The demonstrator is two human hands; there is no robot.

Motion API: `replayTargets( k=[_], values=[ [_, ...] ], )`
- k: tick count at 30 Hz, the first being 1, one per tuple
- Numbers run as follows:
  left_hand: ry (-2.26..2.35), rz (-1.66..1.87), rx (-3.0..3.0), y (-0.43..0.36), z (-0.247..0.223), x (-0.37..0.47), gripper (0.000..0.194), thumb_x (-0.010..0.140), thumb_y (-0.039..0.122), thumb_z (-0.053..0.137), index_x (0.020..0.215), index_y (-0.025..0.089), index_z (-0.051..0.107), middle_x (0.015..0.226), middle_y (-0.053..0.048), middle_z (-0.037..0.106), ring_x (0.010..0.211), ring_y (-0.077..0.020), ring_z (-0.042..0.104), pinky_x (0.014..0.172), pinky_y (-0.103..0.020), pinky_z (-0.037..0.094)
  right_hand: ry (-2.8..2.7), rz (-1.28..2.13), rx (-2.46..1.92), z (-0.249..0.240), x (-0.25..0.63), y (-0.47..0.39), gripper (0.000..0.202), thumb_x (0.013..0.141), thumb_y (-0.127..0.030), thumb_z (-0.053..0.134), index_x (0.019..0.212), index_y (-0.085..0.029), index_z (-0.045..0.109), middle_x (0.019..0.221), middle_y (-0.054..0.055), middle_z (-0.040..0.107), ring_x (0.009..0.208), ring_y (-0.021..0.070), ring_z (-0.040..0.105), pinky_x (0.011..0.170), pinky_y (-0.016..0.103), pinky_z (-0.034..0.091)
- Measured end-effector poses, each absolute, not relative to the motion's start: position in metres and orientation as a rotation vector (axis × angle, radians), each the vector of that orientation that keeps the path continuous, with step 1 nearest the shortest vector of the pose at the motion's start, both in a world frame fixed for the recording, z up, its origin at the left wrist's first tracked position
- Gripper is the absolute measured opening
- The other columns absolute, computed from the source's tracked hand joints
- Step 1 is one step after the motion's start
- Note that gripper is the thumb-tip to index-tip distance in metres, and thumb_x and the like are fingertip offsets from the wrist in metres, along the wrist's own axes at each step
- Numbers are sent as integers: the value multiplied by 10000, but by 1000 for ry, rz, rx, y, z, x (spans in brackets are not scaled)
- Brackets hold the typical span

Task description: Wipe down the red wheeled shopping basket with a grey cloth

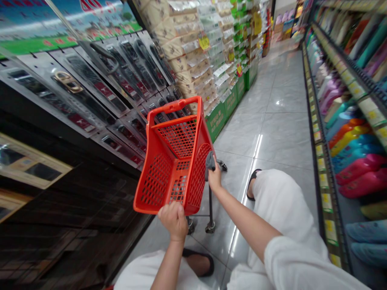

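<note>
A red plastic shopping basket [173,161] on a wheeled frame stands in front of me, with nothing in it. My left hand [173,220] is closed over its near rim, the thumb on top. At the basket's right side my right hand [214,174] is closed on a grey cloth [209,162], which lies against the outside of the right wall. The fingertips of the right hand are partly hidden by the cloth. Dark casters show below the frame.
Packaged belts [105,80] hang on a dark rack at the left. Stacked packs [187,52] stand on green boxes [216,119] beyond the basket. Shelves of bottles and slippers [359,161] line the right. Grey tiled floor [281,129] runs between them. My feet flank the cart.
</note>
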State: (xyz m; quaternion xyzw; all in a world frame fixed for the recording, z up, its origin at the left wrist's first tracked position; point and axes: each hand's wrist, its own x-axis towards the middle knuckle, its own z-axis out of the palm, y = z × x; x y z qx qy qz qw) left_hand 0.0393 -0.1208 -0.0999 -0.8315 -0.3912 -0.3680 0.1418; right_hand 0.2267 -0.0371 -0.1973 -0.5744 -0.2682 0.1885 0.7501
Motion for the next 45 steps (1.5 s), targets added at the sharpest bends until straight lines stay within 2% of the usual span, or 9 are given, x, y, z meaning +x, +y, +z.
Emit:
replayTargets(
  k=[3,7,14,19,26,34,36,40,45],
  values=[
    [-1135,-1069,-2408,-121,-100,38,343,972,247,291,633,234,342,563,2,386,588,-190,356,634,-351,232,-823,363,-1218,-178,234,-17,773,752,-19,402,1482,-273,381,1535,-3,408,1454,126,306,1221,413,234],
    [-1130,-1059,-2414,-122,-100,37,335,964,235,299,634,234,349,565,2,381,593,-189,360,635,-352,230,-920,411,-1249,-205,226,-16,839,678,21,383,1467,-261,411,1566,-6,349,1492,136,185,1233,445,176],
    [-1143,-1051,-2400,-120,-101,39,336,947,229,304,616,232,361,552,-1,397,585,-186,360,635,-351,231,-569,560,-1305,-230,265,-6,682,735,-76,432,1397,-223,503,1404,30,571,1340,151,491,1162,399,346],
    [-1149,-1034,-2415,-120,-102,37,342,944,236,309,606,229,356,544,5,382,582,-179,363,631,-346,230,-711,494,-1022,-205,275,23,595,753,-193,547,1347,-216,559,1441,25,534,1363,163,458,1194,364,289],
    [-1158,-1010,-2398,-119,-102,40,359,961,254,279,613,235,366,543,-2,404,583,-187,360,636,-348,236,-519,662,-1151,-240,251,13,584,685,-114,498,1241,-220,645,1301,19,652,1293,186,534,1188,436,297],
    [-1179,-961,-2359,-114,-104,45,375,977,249,240,672,237,458,582,-29,510,626,-211,410,669,-362,268,-612,686,-1042,-267,157,-69,696,709,-119,518,1384,-287,528,1523,-42,416,1477,166,262,1245,433,121],
    [-1196,-949,-2356,-113,-105,45,371,977,246,243,670,238,452,583,-29,510,629,-211,413,672,-361,271,-611,720,-1030,-271,147,-83,669,722,-132,520,1375,-276,540,1513,-24,436,1465,177,294,1240,428,147],
    [-1213,-921,-2353,-115,-104,44,365,971,245,246,655,239,428,586,-28,505,633,-208,420,675,-358,272,-320,807,-1122,-261,169,-61,529,743,-208,526,1263,-200,621,1260,63,676,1219,235,597,1133,469,373],
    [-1178,-935,-2348,-116,-102,46,367,966,242,259,622,238,389,556,-19,478,603,-199,410,650,-353,255,-376,726,-1072,-236,187,-31,558,747,-229,559,1304,-245,582,1363,19,607,1311,188,511,1177,429,312]
  ],
)
